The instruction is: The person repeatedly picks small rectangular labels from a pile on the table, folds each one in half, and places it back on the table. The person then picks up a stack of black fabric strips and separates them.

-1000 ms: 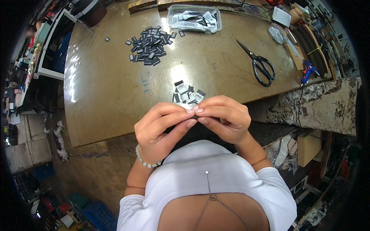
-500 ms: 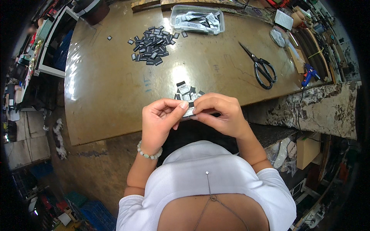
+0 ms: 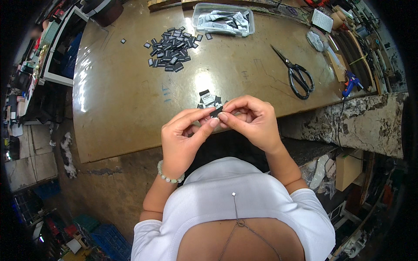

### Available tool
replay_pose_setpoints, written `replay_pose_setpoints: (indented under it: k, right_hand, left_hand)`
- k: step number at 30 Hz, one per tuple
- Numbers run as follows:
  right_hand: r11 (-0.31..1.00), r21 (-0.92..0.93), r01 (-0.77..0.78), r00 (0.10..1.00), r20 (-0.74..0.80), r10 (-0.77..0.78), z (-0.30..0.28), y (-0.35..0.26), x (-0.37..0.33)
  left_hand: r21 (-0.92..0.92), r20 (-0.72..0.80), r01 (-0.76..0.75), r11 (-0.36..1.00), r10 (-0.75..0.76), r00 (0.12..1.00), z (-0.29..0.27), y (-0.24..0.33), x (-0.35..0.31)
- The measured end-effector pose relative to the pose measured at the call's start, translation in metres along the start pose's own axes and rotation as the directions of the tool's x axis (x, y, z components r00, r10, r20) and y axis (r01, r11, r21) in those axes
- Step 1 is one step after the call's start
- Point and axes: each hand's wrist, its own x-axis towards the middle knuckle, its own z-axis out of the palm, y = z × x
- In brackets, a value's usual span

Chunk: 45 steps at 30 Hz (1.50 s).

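Just above the table's near edge, my left hand point(image 3: 187, 130) and my right hand point(image 3: 252, 124) meet at the fingertips. Between them they pinch a small black label point(image 3: 216, 112), apparently fabric and folded. Both hands are closed on it; my fingers cover part of it. Right behind my fingers lies a small heap of black-and-white labels point(image 3: 207, 99), partly hidden by the hands. Farther back and to the left is a larger pile of small black folded labels point(image 3: 172, 48).
A clear plastic box point(image 3: 223, 32) of labels stands at the back. Black-handled scissors point(image 3: 298, 78) lie on the right, with a blue glue gun point(image 3: 352, 83) and its cord beyond. One stray label point(image 3: 123, 41) lies at the left of the brown tabletop point(image 3: 117, 100).
Both hands have shifted slightly away from my body. The label between my fingertips, showing white before, now shows its black side and looks folded.
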Motion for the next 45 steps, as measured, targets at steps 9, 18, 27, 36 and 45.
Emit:
replay_pose_setpoints:
  k: [9,18,27,36,45]
  right_hand:
    - [0.996,0.053,0.074,0.995,-0.069,-0.070,0.006,0.005,0.000]
    - [0.993,0.060,0.098,0.991,-0.100,-0.092,0.010,0.007,-0.001]
    - [0.991,0.074,0.112,0.989,-0.100,-0.104,0.011,0.005,-0.001]
    - [0.934,0.261,-0.245,0.969,0.094,0.228,0.005,0.004,0.002]
    - [0.930,0.311,-0.198,0.980,0.086,0.180,0.008,0.018,0.000]
  left_hand:
    - [-0.009,-0.063,0.000,1.000,-0.001,0.998,0.004,0.000,0.001]
    - [0.014,-0.079,-0.045,0.999,0.046,0.996,0.005,-0.001,0.001]
    - [0.036,-0.087,-0.053,0.998,0.056,0.995,0.006,0.002,0.000]
    - [-0.019,-0.105,-0.050,0.999,0.048,0.993,0.008,-0.002,0.002]
    - [-0.027,-0.025,-0.040,0.999,0.039,0.999,0.004,-0.019,0.007]
